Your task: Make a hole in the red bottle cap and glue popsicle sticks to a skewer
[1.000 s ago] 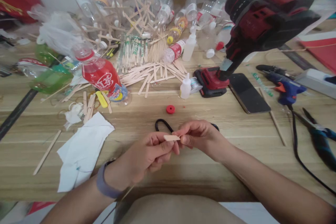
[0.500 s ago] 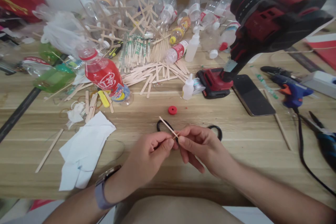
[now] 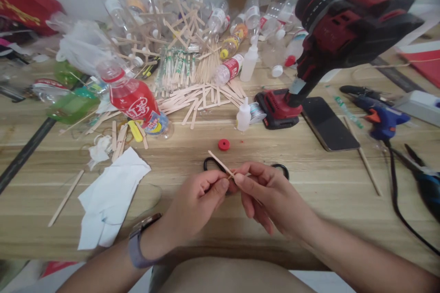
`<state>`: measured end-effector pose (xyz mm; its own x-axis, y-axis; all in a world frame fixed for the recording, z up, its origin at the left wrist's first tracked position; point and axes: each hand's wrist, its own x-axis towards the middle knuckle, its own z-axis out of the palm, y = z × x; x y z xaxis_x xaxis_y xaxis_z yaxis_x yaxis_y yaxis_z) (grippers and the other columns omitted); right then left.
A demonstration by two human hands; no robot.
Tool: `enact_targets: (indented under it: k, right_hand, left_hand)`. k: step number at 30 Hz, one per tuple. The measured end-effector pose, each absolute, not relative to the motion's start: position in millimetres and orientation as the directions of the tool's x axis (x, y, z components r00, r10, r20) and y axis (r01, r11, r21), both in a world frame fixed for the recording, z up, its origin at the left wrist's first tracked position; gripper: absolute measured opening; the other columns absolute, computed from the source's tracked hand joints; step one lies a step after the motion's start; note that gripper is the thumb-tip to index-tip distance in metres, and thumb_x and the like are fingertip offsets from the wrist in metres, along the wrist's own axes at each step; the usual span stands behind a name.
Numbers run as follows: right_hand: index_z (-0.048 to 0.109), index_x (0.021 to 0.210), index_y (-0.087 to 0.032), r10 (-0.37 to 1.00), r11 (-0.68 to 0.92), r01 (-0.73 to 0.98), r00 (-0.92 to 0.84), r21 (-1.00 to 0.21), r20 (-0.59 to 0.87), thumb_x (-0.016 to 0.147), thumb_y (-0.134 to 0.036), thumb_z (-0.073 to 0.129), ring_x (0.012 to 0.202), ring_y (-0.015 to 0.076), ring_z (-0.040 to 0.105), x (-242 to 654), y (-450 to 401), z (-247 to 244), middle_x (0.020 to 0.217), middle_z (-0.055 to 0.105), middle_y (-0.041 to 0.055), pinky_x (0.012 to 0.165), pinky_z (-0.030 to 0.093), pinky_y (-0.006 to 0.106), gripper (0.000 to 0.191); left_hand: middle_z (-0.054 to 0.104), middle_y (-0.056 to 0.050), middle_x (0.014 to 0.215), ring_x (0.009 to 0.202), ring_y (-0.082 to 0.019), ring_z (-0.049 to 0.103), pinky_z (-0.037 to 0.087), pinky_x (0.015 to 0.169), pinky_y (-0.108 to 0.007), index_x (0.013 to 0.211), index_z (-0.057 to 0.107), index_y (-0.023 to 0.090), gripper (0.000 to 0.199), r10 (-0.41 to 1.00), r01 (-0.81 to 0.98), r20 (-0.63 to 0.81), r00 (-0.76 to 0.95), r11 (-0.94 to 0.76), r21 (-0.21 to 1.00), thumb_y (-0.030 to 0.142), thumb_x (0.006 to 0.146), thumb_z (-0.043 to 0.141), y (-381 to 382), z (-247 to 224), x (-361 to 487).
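Observation:
A thin wooden stick point(image 3: 220, 161) slants up and to the left from between my fingertips. My right hand point(image 3: 268, 192) pinches its lower end between thumb and forefinger, with the other fingers curled below. Touching the same spot, my left hand point(image 3: 206, 192) pinches something small and thin, perhaps a band or thread, too small to make out. Behind my hands lie black-handled scissors point(image 3: 282, 170), mostly covered by them. A red disc with a hole point(image 3: 223, 144) rests on the table just beyond the stick.
A red-labelled bottle point(image 3: 137, 103) stands left, near white paper point(image 3: 115, 197). Ahead are wooden sticks point(image 3: 192, 98), a small dropper bottle point(image 3: 243, 116) and plastic bottles. A red-black power tool point(image 3: 330, 36), phone point(image 3: 330, 123) and blue glue gun point(image 3: 383, 116) are on the right.
The lower fingers of my right hand have shifted slightly down and to the right. Both hands keep their pinch at the stick. The whole view has moved a little.

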<state>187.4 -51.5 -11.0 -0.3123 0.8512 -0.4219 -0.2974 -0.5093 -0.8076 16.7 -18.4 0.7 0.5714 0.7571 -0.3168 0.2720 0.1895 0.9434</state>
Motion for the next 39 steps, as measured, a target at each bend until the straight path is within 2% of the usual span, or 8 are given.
enact_targets:
  k: [3,10,14,18,23,27,34,39]
  right_hand:
    - [0.056,0.083,-0.017,0.882,-0.439,-0.264,-0.306,-0.859,-0.357,0.083,-0.055,0.063,0.028,0.0053,0.041,189.8,-47.7,-9.6,0.047,0.056,-0.005,0.026,0.032,0.014,0.039]
    - [0.06,0.099,-0.015,0.905,-0.326,-0.05,-0.305,-0.944,-0.296,0.086,-0.055,0.058,0.037,0.0047,0.037,191.8,-44.9,-13.7,0.054,0.052,-0.0049,0.032,0.027,0.016,0.043]
    - [0.064,0.1,-0.017,0.958,-0.112,0.108,-0.253,-0.988,-0.136,0.093,-0.044,0.051,0.05,0.008,0.046,192.1,-46.2,-18.2,0.067,0.058,-0.0002,0.042,0.033,0.02,0.031]
    - [0.063,0.098,-0.02,0.96,0.068,0.216,-0.279,-0.974,0.006,0.096,-0.034,0.047,0.072,0.0131,0.056,193.1,-45.9,-20.0,0.079,0.062,0.0034,0.061,0.043,0.025,0.022]
    - [0.057,0.094,-0.019,0.953,-0.071,-0.042,-0.297,-0.997,-0.055,0.095,-0.04,0.052,0.076,0.0146,0.056,193.1,-44.9,-21.4,0.081,0.061,0.0035,0.07,0.043,0.028,0.021]
    - [0.059,0.091,-0.017,0.899,-0.294,-0.325,-0.413,-0.899,-0.145,0.089,-0.039,0.063,0.073,0.0112,0.052,195.3,-42.6,-18.3,0.08,0.06,0.0016,0.069,0.039,0.025,0.022]
    - [0.069,0.096,-0.015,0.772,-0.568,-0.46,-0.585,-0.683,-0.248,0.082,-0.041,0.07,0.056,0.0053,0.031,199.0,-41.8,-15.1,0.074,0.052,0.0001,0.052,0.021,0.021,0.03]
    - [0.07,0.093,-0.012,0.744,-0.609,-0.518,-0.636,-0.6,-0.206,0.086,-0.045,0.065,0.051,0.0056,0.018,200.1,-42.2,-15.4,0.058,0.027,-0.0066,0.049,0.017,0.02,0.034]
  left_hand:
    - [0.04,0.008,0.052,0.046,-0.008,0.03,0.026,0.046,-0.021,0.086,0.059,0.016,0.029,0.721,0.187,-0.368,0.587,0.321,0.928,0.042,0.091,0.046,-16.9,-1.0,17.6]
    - [0.044,0.008,0.051,0.045,-0.006,0.03,0.022,0.043,-0.019,0.087,0.053,0.016,0.027,0.721,0.108,-0.393,0.57,0.408,0.906,0.043,0.09,0.05,-17.2,-2.5,17.5]
    - [0.039,0.009,0.05,0.044,-0.006,0.026,0.018,0.041,-0.018,0.082,0.054,0.016,0.027,0.714,0.052,-0.404,0.572,0.46,0.886,0.042,0.089,0.052,-18.7,-1.9,16.4]
    - [0.034,0.011,0.047,0.04,-0.004,0.018,0.012,0.037,-0.017,0.077,0.051,0.018,0.031,0.623,-0.014,-0.49,0.609,0.627,0.779,0.047,0.082,0.061,-16.6,-0.6,16.0]
    - [0.032,0.012,0.046,0.04,-0.003,0.012,0.009,0.036,-0.016,0.076,0.05,0.018,0.034,0.494,-0.04,-0.524,0.693,0.753,0.657,0.048,0.078,0.068,-14.0,-0.6,14.6]
    - [0.034,0.011,0.047,0.039,-0.002,0.014,0.008,0.036,-0.016,0.075,0.052,0.017,0.035,0.443,-0.018,-0.514,0.734,0.77,0.638,0.046,0.077,0.07,-13.2,-1.7,12.2]
    - [0.036,0.011,0.046,0.038,-0.002,0.017,0.009,0.035,-0.017,0.074,0.053,0.016,0.038,0.409,0.03,-0.518,0.752,0.763,0.645,0.05,0.075,0.072,-11.3,-0.4,12.7]
    - [0.034,0.011,0.047,0.037,-0.002,0.014,0.008,0.035,-0.018,0.074,0.052,0.017,0.037,0.394,0.02,-0.502,0.77,0.771,0.637,0.049,0.078,0.069,-12.3,3.7,13.9]
